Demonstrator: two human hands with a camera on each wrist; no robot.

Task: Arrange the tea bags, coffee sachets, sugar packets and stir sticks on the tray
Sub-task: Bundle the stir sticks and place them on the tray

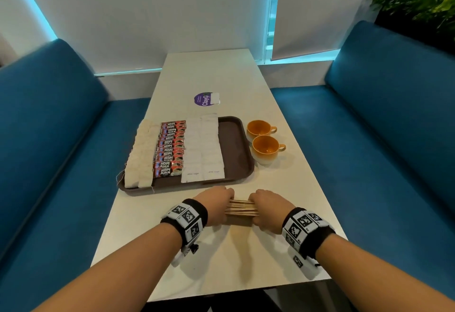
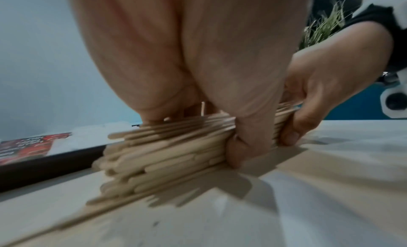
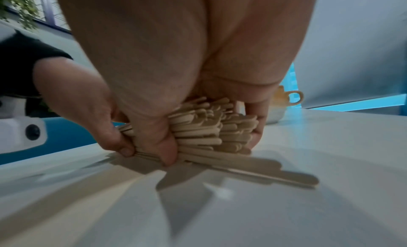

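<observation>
Two hands (image 1: pixel 242 204) round one bundle of stir sticks (image 1: pixel 241 208)

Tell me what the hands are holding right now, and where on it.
Both grip one bundle of stir sticks on the table: left hand round its left end, right hand round its right end.

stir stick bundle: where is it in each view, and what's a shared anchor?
Head: stir stick bundle low centre, on the table, between both hands.
Left wrist: centre, ends fanned leftward.
Right wrist: centre, ends facing the camera.
Shared landmark: the bundle in both hands' grip.
</observation>
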